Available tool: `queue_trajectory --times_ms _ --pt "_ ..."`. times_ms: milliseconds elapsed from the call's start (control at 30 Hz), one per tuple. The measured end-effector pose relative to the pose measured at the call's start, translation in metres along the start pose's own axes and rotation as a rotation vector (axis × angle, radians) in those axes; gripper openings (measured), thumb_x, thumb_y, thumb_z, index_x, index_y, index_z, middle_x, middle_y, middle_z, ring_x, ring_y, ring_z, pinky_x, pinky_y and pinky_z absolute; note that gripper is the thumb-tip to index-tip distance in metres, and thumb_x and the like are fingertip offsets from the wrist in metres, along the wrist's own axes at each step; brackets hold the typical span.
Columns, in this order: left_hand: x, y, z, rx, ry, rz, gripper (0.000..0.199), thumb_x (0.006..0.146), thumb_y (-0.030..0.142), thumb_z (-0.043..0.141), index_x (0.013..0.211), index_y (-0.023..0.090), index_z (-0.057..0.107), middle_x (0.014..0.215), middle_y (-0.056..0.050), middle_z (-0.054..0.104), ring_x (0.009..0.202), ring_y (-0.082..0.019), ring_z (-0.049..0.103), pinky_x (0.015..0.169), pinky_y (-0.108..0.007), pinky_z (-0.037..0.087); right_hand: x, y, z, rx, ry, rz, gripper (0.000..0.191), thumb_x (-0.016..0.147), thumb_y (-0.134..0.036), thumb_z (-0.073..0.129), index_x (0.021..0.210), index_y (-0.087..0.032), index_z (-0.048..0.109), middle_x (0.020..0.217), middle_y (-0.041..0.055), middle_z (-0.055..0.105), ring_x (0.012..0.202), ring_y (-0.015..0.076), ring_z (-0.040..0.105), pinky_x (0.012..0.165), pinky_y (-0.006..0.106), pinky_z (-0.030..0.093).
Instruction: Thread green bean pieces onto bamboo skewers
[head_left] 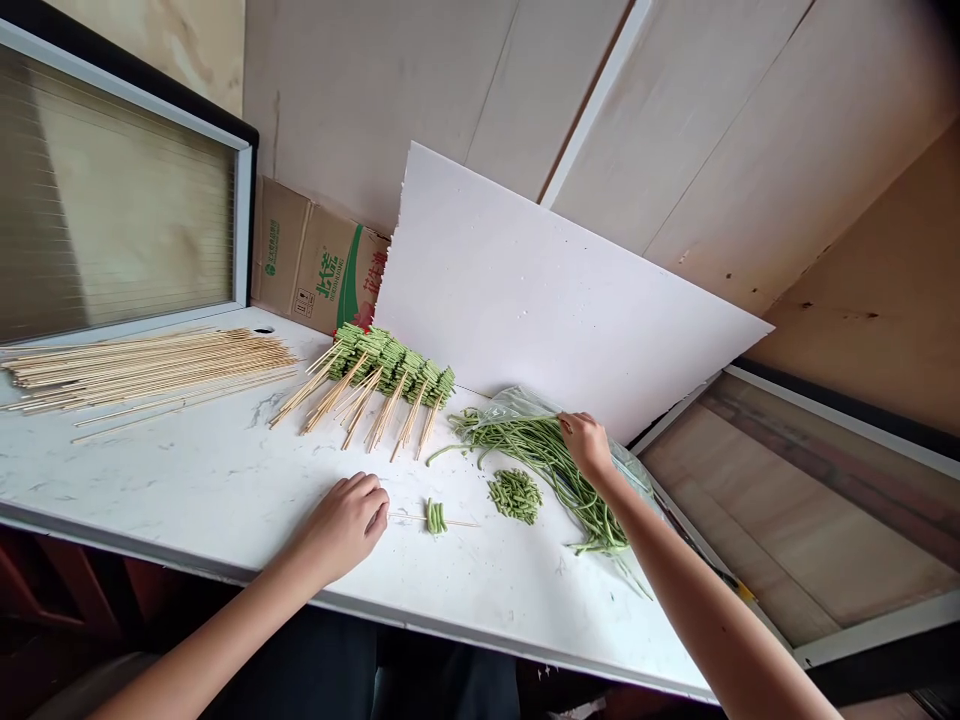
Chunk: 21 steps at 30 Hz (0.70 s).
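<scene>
My left hand [351, 520] rests on the white table, its fingers closed on one end of a thin bamboo skewer [459, 523]. Several short green bean pieces [435, 516] sit threaded side by side on that skewer. At the right, my right hand [586, 442] is over the heap of long green beans [536, 448], fingers pinched together at its upper edge; what they hold, if anything, is hidden. A small pile of cut bean pieces [515, 496] lies between the two hands.
Filled bean skewers [390, 365] are stacked at the back, sticks towards me. Bare skewers [150, 365] lie at the left. A clear plastic bag [521, 402] lies under the long beans. Behind stand a cardboard box [322, 260] and a white board [555, 290].
</scene>
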<state>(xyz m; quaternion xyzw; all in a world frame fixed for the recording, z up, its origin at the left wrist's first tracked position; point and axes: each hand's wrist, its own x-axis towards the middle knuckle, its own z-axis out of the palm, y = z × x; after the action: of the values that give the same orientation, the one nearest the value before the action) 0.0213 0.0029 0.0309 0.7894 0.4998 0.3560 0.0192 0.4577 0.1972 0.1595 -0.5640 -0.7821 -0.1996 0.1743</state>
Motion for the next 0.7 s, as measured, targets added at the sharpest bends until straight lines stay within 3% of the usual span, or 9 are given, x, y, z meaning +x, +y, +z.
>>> queue_trajectory --times_ms 367,700 --pt "0.0 0.001 -0.001 -0.018 0.006 -0.003 0.024 0.098 0.012 0.049 0.081 0.02 0.065 0.089 -0.007 0.065 0.085 -0.023 0.06 0.077 -0.036 0.048 0.068 0.009 -0.032 0.08 -0.007 0.069 0.023 0.088 -0.016 0.064 0.099 -0.017 0.084 0.092 0.0107 0.082 0.084 0.0231 0.075 0.08 0.029 0.055" --pt "0.001 0.001 -0.001 -0.009 -0.024 -0.014 0.024 0.099 0.013 0.048 0.083 0.02 0.064 0.09 -0.007 0.063 0.086 -0.023 0.059 0.078 -0.037 0.048 0.103 0.049 -0.045 0.262 0.2 0.23 0.023 0.079 -0.018 0.074 0.099 -0.009 0.083 0.085 0.0122 0.082 0.079 0.0246 0.076 0.085 0.037 0.06"
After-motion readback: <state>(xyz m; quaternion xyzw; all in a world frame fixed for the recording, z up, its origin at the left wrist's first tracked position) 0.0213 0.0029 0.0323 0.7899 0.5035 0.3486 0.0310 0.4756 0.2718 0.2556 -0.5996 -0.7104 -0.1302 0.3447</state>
